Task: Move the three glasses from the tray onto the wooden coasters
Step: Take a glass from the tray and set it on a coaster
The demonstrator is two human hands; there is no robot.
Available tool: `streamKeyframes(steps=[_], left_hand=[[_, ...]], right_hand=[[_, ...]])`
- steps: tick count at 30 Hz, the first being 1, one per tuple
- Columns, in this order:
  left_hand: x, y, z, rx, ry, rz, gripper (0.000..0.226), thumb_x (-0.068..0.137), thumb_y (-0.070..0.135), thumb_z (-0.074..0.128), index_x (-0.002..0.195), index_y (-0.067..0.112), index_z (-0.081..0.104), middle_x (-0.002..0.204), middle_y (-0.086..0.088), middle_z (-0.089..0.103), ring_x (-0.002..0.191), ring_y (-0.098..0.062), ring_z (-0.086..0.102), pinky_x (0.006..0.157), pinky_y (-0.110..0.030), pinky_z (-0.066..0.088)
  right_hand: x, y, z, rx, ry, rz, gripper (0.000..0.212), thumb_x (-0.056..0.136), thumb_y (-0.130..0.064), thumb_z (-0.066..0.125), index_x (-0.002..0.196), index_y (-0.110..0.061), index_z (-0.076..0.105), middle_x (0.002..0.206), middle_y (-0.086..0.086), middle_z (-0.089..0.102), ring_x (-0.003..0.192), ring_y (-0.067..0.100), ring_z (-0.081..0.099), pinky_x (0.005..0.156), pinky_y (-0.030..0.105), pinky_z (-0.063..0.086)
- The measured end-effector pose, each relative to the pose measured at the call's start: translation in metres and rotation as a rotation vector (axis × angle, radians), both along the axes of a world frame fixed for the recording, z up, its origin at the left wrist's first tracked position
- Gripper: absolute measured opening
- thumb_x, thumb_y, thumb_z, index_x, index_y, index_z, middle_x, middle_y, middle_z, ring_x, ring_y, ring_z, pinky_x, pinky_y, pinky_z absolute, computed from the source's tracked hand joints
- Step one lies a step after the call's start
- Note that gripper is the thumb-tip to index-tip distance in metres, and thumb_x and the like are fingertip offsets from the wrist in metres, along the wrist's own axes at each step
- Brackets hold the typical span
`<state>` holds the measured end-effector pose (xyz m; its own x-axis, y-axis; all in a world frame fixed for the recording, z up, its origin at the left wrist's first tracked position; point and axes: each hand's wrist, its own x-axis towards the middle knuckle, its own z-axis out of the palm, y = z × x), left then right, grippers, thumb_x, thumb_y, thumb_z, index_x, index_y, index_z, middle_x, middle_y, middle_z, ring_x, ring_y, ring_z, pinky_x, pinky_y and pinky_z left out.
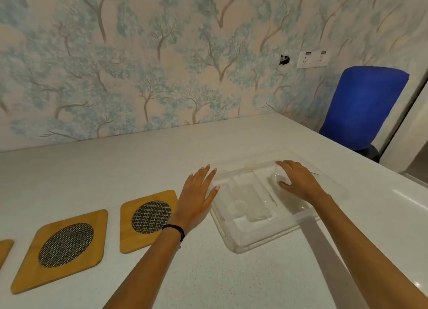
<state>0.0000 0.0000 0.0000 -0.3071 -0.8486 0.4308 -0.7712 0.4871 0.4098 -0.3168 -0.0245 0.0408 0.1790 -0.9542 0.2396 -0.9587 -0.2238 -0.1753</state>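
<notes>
A clear plastic tray [234, 240] sits on the white table, right of centre. Three clear glasses lie on their sides in it: a left glass [235, 204], a middle glass [259, 204] and a right glass [274, 176]. My right hand [298, 180] lies over the right glass, with thumb and fingers wrapped around its far end. My left hand [198, 193] rests flat beside the tray's left edge, fingers spread. Wooden coasters with round mesh centres lie to the left: a near coaster [129, 239], a middle coaster [27, 271], and a third coaster [4, 248] cut off by the frame edge.
The wallpapered wall runs along the table's far edge. A blue chair [363, 104] stands past the table's right corner. The table's right edge [393, 186] slants just beyond the tray. A wall socket [312, 59] is above the table.
</notes>
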Motion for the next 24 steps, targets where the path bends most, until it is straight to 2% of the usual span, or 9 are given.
streamKeyframes(steps=[4, 14, 19, 24], left_hand=[[-0.001, 0.004, -0.006, 0.009, 0.046, 0.016, 0.053, 0.096, 0.054, 0.014, 0.145, 0.037, 0.013, 0.157, 0.009, 0.012, 0.142, 0.0, 0.0, 0.118, -0.032, 0.001], [-0.008, 0.009, -0.015, 0.067, 0.159, 0.076, 0.049, 0.097, 0.049, 0.017, 0.144, 0.036, 0.018, 0.156, 0.01, 0.018, 0.139, 0.003, 0.007, 0.117, -0.029, 0.007], [-0.011, 0.01, -0.019, 0.082, 0.236, 0.105, 0.054, 0.095, 0.052, 0.018, 0.145, 0.032, 0.018, 0.155, 0.009, 0.019, 0.141, -0.003, 0.011, 0.118, -0.036, 0.012], [-0.011, 0.009, -0.02, 0.066, 0.231, 0.114, 0.054, 0.095, 0.05, 0.018, 0.145, 0.029, 0.019, 0.155, 0.006, 0.02, 0.141, -0.005, 0.012, 0.118, -0.038, 0.014]], right_hand=[[-0.001, -0.003, -0.001, 0.013, 0.05, -0.044, 0.064, 0.084, -0.029, 0.063, 0.139, -0.017, 0.033, 0.143, 0.013, 0.042, 0.127, 0.03, 0.043, 0.104, 0.04, 0.035], [-0.003, -0.013, -0.007, 0.015, 0.154, -0.116, 0.078, 0.079, -0.028, 0.07, 0.142, -0.018, 0.026, 0.136, 0.015, 0.045, 0.118, 0.031, 0.047, 0.096, 0.04, 0.039], [-0.005, -0.009, -0.003, -0.001, -0.003, -0.116, 0.075, 0.076, -0.025, 0.073, 0.139, -0.018, 0.033, 0.136, 0.017, 0.046, 0.118, 0.034, 0.047, 0.097, 0.044, 0.04], [-0.007, -0.001, 0.004, -0.125, -0.247, -0.082, 0.074, 0.077, -0.031, 0.073, 0.139, -0.021, 0.034, 0.14, 0.014, 0.043, 0.124, 0.033, 0.044, 0.1, 0.047, 0.041]])
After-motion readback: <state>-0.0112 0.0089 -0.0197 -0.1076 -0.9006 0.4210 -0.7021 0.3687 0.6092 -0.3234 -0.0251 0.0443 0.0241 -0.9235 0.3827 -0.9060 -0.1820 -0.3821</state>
